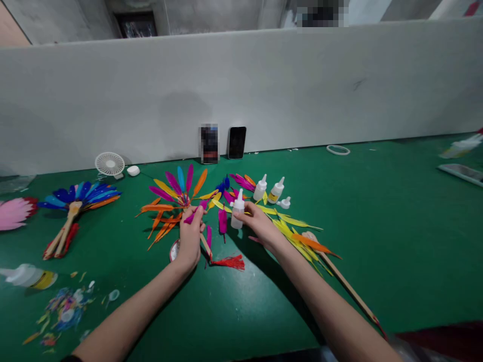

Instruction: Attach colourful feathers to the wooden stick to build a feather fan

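Cropped forearms, part-hidden fan handle

Single head-worn view, forward and down over both hands and green table

Loose feathers, nozzle bottles and coloured scraps on a green worktable show a craft workshop.

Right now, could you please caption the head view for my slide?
Left hand with magenta feather, right hand with white bottle, at green table.
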Available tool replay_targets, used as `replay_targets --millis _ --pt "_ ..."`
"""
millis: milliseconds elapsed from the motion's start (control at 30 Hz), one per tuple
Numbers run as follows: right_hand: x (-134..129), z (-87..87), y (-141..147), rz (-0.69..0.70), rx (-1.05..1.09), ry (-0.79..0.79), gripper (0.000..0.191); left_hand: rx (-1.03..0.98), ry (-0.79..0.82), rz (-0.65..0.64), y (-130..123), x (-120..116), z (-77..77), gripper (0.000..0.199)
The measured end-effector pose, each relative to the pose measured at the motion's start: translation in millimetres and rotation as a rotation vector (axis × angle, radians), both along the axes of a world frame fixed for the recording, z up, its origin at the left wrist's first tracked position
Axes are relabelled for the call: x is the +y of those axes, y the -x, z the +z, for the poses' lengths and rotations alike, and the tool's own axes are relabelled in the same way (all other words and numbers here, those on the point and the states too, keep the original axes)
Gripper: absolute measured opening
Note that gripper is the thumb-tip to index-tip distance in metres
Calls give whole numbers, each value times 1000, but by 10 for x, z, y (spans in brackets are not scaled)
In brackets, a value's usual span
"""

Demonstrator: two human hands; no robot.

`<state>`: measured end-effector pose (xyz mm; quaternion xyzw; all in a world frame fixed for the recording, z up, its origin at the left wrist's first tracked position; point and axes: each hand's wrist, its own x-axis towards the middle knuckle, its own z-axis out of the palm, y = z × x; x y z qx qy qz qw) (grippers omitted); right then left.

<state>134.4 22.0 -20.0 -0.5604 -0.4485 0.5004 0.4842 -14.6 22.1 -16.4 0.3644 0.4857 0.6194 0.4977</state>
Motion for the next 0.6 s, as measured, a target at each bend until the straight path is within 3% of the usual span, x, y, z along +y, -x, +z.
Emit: replay_targets --millis 300,500,600 --pt "-22 4 35 243 -515 -298 18 23 -4 -1 4 6 -21 25" --pt "-16 1 -4 265 -550 -233 26 45 -8 -7 4 7 -20 26" --pt "18 -50 -14 161 -538 -332 30 63 -15 15 5 4 -14 26"
